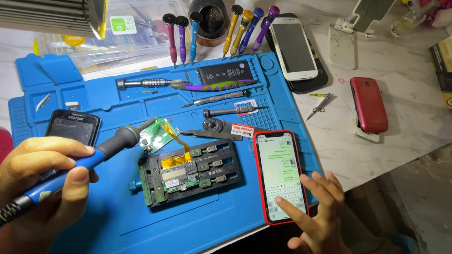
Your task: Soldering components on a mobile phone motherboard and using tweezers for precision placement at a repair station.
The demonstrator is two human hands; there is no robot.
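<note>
On the blue work mat (112, 227) in front of us, seen from the head camera, our left hand (41, 180) is closed around the blue handle of a soldering iron (86, 159), fingers wrapped over the top and thumb pressed along the side. Its dark front end points up and to the right, toward a small green circuit board (152, 134) lying just beside the upper left corner of a black board holder (192, 171). We cannot tell whether the tip touches that board. The holder sits near the middle of the mat with a board clamped in it and an orange flex strip across its top.

Our right hand (318, 217) is spread open over the lower end of a red-cased smartphone (279, 175), which lies at the mat's right edge with its screen lit. The index finger rests on the keyboard area of the screen; the hand grips nothing.

Just left of the iron lies a small black phone (73, 125), partly behind our left hand. Farther back on the mat we see a flat black battery (225, 73), tweezers and loose drivers. Beyond the mat's far edge stands a row of coloured screwdrivers (214, 29), with a white smartphone (294, 47) beside them and a red flip phone (369, 105) well off to the right on the pale table (406, 136).
</note>
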